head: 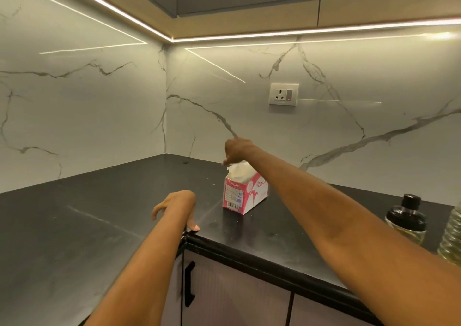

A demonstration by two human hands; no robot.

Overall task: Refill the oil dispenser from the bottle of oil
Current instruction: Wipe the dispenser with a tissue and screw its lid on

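Note:
A glass oil dispenser (406, 219) with a black cap stands on the black counter (74, 226) at the right. Beside it, cut off by the right edge, is a clear plastic bottle of yellow oil (452, 236). My right hand (237, 150) reaches across to a pink and white tissue box (245, 193) near the middle of the counter, and its fingertips pinch the white tissue (238, 170) sticking out of the top. My left hand (178, 204) rests on the counter's inner corner edge, fingers loosely bent, holding nothing.
Marble-patterned walls meet in a corner behind the counter. A wall socket (284, 94) with a red light sits above the tissue box. Below the counter edge are cabinet doors with a black handle (189, 283).

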